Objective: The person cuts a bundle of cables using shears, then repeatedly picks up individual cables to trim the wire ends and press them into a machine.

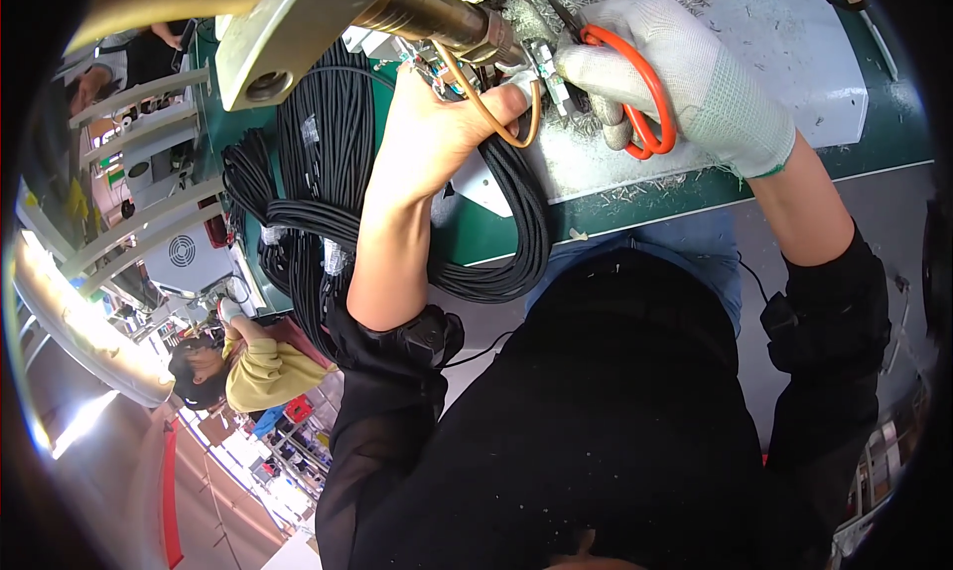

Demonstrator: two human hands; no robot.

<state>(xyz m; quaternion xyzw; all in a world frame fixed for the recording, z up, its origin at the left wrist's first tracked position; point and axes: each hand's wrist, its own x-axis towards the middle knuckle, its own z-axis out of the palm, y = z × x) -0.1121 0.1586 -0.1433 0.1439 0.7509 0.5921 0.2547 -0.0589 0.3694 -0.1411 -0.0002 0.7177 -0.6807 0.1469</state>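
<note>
My left hand (437,123), bare with a white cover on the thumb tip, reaches under the metal shaft of a machine (437,19). Its fingers are closed, and what they pinch is mostly hidden; thin coloured wires (421,66) show beside them. A brown tube (481,108) curves down in front of this hand. In a white knitted glove, my right hand (675,78) is wrapped round scissors with red handles (655,93), their dark blades pointing up and away. Close to the gloved fingertips is a small silvery metal part (548,73), at the machine's tip.
Bundles of black cable (323,153) lie left of my left arm, and another loop (521,222) hangs over the bench edge. Metal scraps (635,188) litter the green bench (695,178) and white plate (829,103). A person in yellow (268,371) works at far left.
</note>
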